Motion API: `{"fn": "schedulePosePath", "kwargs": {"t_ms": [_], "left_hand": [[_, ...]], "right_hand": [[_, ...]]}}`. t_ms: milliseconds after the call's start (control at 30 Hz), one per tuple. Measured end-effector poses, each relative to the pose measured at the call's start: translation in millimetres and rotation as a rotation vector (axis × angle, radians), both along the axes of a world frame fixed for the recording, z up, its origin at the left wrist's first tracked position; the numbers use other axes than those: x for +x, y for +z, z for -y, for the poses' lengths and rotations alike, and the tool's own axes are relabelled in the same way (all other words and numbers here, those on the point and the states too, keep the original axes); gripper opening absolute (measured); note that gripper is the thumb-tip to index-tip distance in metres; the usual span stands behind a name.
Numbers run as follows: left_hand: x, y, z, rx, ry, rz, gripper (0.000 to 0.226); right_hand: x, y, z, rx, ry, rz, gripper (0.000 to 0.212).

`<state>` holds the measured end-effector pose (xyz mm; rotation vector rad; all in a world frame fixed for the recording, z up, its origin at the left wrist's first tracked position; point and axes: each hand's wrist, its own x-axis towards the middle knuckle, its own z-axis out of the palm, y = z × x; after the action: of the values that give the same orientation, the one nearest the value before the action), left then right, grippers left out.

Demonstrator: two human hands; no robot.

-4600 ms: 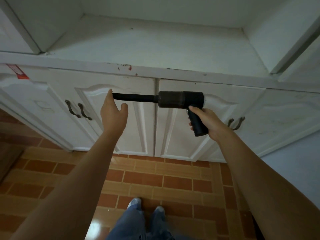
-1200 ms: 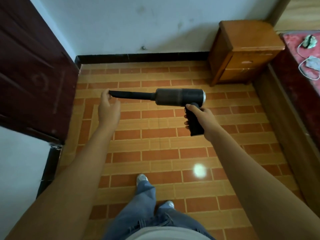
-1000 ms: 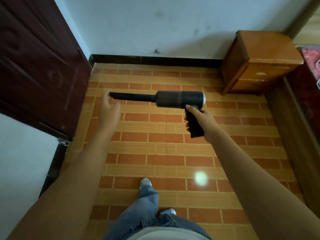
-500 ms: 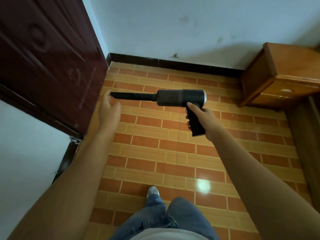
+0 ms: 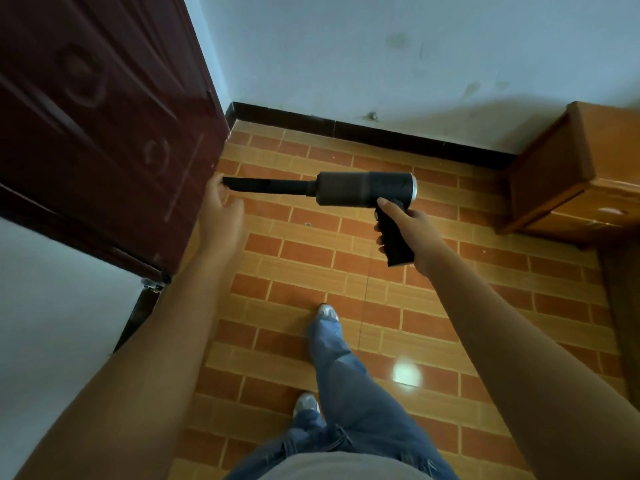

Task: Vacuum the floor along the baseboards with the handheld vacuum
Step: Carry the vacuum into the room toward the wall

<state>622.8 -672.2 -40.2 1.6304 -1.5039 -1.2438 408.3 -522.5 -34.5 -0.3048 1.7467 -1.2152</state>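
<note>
I hold a black handheld vacuum (image 5: 363, 192) level at chest height, its long narrow nozzle pointing left. My right hand (image 5: 412, 230) grips the pistol handle, index finger stretched up along the body. My left hand (image 5: 220, 216) is at the nozzle tip, fingers straight, the tip against the fingers. A black baseboard (image 5: 374, 131) runs along the foot of the pale far wall, ahead of me across the brick-patterned tile floor (image 5: 311, 278).
A dark red door (image 5: 104, 140) stands open on the left, reaching close to the corner. A wooden nightstand (image 5: 581, 174) sits against the wall at the right. My jeans and shoes (image 5: 327, 311) are below, one foot stepped forward.
I turned from the white cabinet and walked toward the far wall; door and baseboard are closer and the nightstand slid right. Both hands keep their places on the vacuum.
</note>
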Motion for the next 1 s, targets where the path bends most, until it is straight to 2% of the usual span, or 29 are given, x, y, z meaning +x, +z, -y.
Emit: {"fn": "schedulePosePath", "kwargs": {"t_ms": [400,700,1000], "left_hand": [[-85,2,126,-0.018,0.081,0.006,0.051],[-106,5,222,-0.033,0.139,-0.034,0.049],[-116,-5,360,-0.022,0.124,-0.053,0.049]], "right_hand": [[-102,6,150,0.033,0.124,0.024,0.033],[-123,3,255,0.017,0.161,0.041,0.026],[-131,0,383,0.033,0.132,0.03,0.026]]}}
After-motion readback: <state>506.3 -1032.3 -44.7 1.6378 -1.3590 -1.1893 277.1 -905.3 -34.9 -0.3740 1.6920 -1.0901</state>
